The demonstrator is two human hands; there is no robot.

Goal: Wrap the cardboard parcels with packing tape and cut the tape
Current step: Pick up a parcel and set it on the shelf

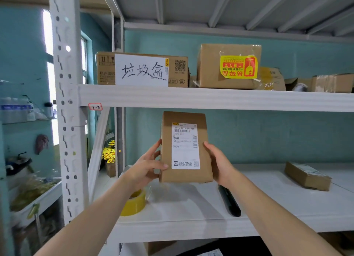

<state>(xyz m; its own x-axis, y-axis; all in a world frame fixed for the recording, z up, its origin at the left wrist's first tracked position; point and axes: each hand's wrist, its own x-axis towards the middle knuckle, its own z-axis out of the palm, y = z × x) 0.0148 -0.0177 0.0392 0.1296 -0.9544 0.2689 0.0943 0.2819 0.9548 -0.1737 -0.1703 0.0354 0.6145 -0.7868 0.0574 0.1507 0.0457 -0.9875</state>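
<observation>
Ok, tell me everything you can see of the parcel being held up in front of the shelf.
The cardboard parcel is a plain brown, flat rectangular box held upright, its broad face toward the camera. A white shipping label with barcodes, a QR code and small print covers much of that face. The left hand grips its left edge, thumb on the front; the right hand clasps its right edge. It hangs just above the white shelf, apparently not resting on it.

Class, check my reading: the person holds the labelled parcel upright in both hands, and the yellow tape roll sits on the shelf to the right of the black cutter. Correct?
Not quite. The head view shows the yellow tape roll left of the black cutter, under the left hand. The right hand and left do hold the parcel upright.
</observation>
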